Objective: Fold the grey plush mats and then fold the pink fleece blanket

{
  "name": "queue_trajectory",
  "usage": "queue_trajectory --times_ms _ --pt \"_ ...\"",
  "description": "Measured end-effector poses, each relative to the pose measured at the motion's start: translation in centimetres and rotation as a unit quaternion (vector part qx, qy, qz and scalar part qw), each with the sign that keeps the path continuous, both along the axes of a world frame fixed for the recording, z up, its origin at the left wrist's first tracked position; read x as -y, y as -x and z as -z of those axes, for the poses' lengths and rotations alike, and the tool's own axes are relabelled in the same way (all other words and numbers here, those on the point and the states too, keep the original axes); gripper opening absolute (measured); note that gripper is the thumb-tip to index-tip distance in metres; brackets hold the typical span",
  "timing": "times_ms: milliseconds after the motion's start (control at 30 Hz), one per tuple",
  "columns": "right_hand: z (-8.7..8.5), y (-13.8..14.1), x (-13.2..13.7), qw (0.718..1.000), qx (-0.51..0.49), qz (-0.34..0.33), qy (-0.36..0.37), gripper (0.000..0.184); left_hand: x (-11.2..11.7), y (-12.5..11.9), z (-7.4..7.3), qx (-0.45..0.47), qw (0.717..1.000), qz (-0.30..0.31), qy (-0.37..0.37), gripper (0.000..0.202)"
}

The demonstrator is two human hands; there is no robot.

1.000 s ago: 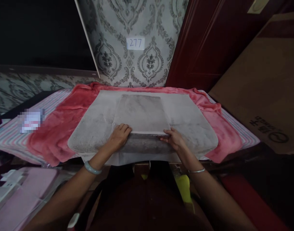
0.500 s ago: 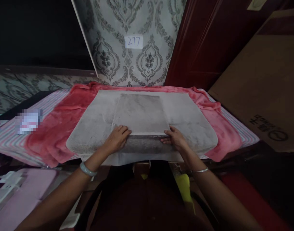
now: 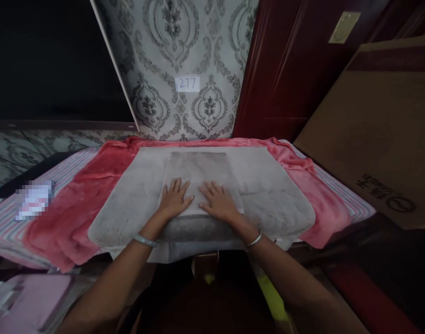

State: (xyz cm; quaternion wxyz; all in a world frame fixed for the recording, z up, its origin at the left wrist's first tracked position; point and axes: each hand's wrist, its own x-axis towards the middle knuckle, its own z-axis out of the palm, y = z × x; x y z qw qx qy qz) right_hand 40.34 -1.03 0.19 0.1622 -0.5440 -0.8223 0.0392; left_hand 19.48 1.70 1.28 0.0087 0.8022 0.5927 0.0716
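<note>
A grey plush fabric rectangle (image 3: 199,165) lies flat on the middle of a larger grey plush mat (image 3: 129,204), near its front edge. My left hand (image 3: 174,198) rests on the left part of the rectangle, fingers spread and palm down. On its right part lies my right hand (image 3: 218,200), also flat with the fingers apart. Neither hand grips anything. The mat is spread over a red plush blanket (image 3: 73,199), which shows on both sides and along the back. White material (image 3: 177,250) hangs below the mat's front edge.
A striped cloth (image 3: 3,222) covers the table under the blanket. A blurred white item (image 3: 34,199) lies at left. A large cardboard box (image 3: 379,130) leans at right by a dark red door (image 3: 282,60). A television (image 3: 52,60) hangs at the back left.
Both hands have let go of the rectangle's front edge. They have moved inward and onto its top, with fingers now spread flat. The view has tilted up slightly.
</note>
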Motion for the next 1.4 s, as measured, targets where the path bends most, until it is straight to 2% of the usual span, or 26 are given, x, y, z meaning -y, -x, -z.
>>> queue_trajectory --times_ms 100,233,333,433,567,633,733,867,967,1067,1167,1233,1300,1400 --pt "1.8 0.5 0.4 0.999 0.024 -0.018 0.045 0.065 0.4 0.2 1.4 -0.014 0.999 -0.008 0.033 0.068" --pt "2.4 0.0 0.5 0.999 0.016 -0.012 0.047 0.066 0.4 0.6 1.8 -0.012 1.000 -0.007 0.026 0.068" --pt "1.9 -0.1 0.4 0.998 0.021 -0.020 0.051 0.066 0.6 0.7 1.7 -0.004 1.000 -0.007 0.003 0.066" --pt "0.4 0.0 -0.5 0.997 0.035 -0.027 0.060 0.061 0.9 0.8 1.8 0.005 0.999 0.017 -0.027 0.059" --pt "-1.8 1.0 -3.4 0.999 0.031 -0.025 0.022 0.055 1.1 0.9 1.7 0.001 0.998 0.049 -0.032 0.056" --pt "-1.9 1.5 -5.1 0.999 0.028 -0.024 -0.008 0.059 1.0 0.9 1.7 -0.004 0.999 0.045 -0.027 0.058" --pt "-0.7 2.0 -6.9 0.999 0.031 -0.016 0.010 0.063 0.9 0.8 1.7 -0.012 0.999 0.037 -0.013 0.060" --pt "1.3 1.7 -7.5 0.999 0.030 -0.018 0.041 0.064 1.0 0.9 1.9 -0.004 0.999 0.038 -0.002 0.060" --pt "1.2 1.2 -7.9 0.998 0.034 -0.034 0.045 0.063 0.8 1.4 1.6 0.023 0.999 0.043 0.006 0.058" --pt "-0.6 0.9 -9.7 0.999 0.010 -0.023 0.042 0.055 -1.1 1.8 0.3 0.064 0.997 0.046 -0.002 0.052" --pt "-2.8 1.4 -12.4 0.999 -0.030 0.028 0.021 0.052 -5.2 1.1 -1.7 0.084 0.996 0.032 -0.020 0.052" --pt "-3.4 1.9 -14.1 0.997 -0.042 0.062 0.009 0.052 -8.5 0.2 -2.7 0.075 0.997 0.005 -0.024 0.055" --pt "-3.0 2.2 -15.3 0.995 -0.040 0.087 0.001 0.054 -11.3 -0.6 -2.8 0.063 0.997 -0.028 -0.025 0.057" --pt "-1.0 2.2 -16.1 0.994 -0.016 0.104 0.016 0.057 -13.7 -1.3 -1.4 0.042 0.996 -0.073 -0.014 0.058"
